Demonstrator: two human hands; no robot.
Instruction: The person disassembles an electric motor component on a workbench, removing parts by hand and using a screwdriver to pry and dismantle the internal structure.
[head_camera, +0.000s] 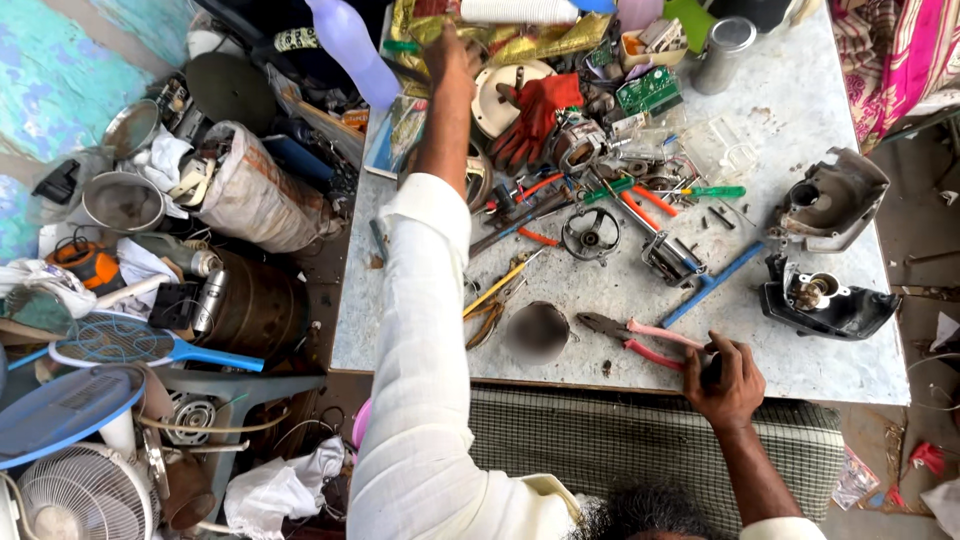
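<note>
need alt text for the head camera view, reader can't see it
A person in a white sleeve leans over a cluttered grey workbench, left hand reaching to the far edge among shiny wrappers, right hand resting at the near edge on pink-handled pliers. Screwdrivers, a red glove, a green circuit board and black motor housings lie scattered.

marble table (800, 110) | pliers (640, 340), screwdrivers (700, 191), red glove (535, 115), motor housings (830, 200)

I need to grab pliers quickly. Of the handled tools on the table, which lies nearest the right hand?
The pink-handled pliers. Their handles end right at the right hand near the table's front edge; the yellow-handled tool and the green screwdriver lie farther off.
</note>
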